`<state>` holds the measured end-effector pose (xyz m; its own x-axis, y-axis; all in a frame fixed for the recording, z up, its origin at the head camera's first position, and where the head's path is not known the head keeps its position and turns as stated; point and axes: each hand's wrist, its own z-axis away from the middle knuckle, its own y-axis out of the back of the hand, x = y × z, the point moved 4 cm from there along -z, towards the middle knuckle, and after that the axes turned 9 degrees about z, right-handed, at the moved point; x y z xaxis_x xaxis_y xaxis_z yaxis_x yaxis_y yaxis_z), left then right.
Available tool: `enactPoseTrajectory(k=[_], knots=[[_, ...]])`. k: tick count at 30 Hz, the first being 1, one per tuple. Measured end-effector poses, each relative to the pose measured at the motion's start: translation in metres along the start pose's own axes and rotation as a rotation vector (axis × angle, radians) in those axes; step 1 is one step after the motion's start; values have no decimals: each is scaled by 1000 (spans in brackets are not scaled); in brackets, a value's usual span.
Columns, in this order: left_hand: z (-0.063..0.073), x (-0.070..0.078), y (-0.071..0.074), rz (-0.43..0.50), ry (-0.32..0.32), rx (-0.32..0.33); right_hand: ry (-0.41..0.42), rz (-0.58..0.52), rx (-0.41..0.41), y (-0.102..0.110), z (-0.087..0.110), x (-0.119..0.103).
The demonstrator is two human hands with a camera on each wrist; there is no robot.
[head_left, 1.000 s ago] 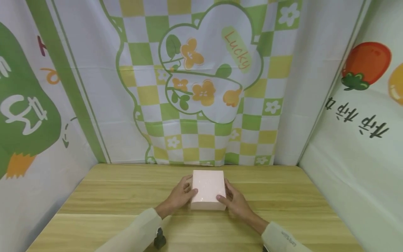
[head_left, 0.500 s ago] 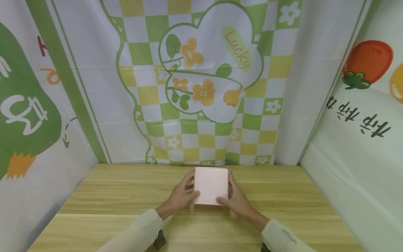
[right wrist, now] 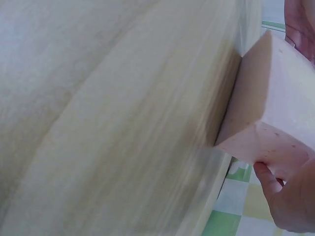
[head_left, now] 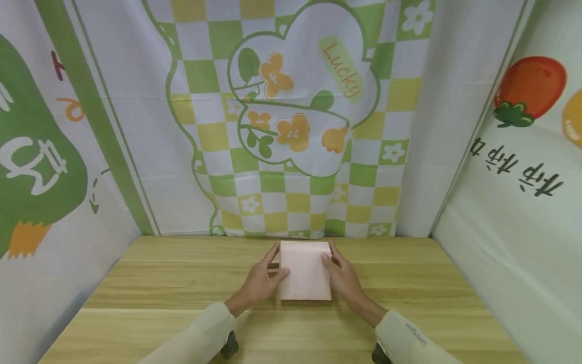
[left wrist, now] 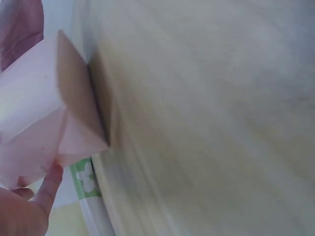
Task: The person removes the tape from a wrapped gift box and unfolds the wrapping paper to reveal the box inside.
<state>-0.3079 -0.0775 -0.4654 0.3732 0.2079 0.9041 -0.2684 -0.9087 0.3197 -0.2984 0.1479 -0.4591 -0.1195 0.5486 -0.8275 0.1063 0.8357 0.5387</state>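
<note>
A pale pink square box [head_left: 304, 275] with small specks on its sides stands near the far edge of the wooden table. My left hand [head_left: 260, 280] holds its left side, the thumb over the top edge and the fingers spread along the side. On the opposite side my right hand [head_left: 347, 283] grips it, thumb lying on the top near the far right corner. In the left wrist view, a fingertip touches the creased side of the box [left wrist: 29, 118] and the bottom edge is close to the table. The right wrist view shows a finger against the speckled side of the box [right wrist: 285, 147].
The wooden table [head_left: 182, 283] spreads out around the box. Behind it hangs a green and yellow checked curtain [head_left: 218, 136] printed with flowers and "Lucky". Printed white cloth panels [head_left: 523, 253] flank the table left and right.
The box has been tipped and turned between the hands and sits slightly further right; its visible face changed from a glossy one to a plain one. The right thumb moved up toward the far corner.
</note>
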Motion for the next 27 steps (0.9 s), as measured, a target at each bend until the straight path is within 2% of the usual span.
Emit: enactPoseTrajectory(k=[6, 10, 14, 17, 21, 24, 27], knots=[[-7, 4, 6, -70, 109, 100, -20, 10, 45, 6, 0, -6], [-11, 7, 6, -11, 146, 112, -27, -10, 46, 7, 0, -4], [-12, 8, 8, 93, 157, 74, 7, -47, 16, 8, 1, -3], [-12, 8, 11, 119, 147, 27, 34, -73, 0, 9, 2, -3], [-10, 8, 17, 85, 131, -30, 62, -113, -39, 9, 1, -2], [-9, 8, 22, 61, 84, -64, 83, -138, -88, 9, 0, -2], [-8, 9, 24, 59, 4, -103, 106, -136, -146, 10, 1, -2]])
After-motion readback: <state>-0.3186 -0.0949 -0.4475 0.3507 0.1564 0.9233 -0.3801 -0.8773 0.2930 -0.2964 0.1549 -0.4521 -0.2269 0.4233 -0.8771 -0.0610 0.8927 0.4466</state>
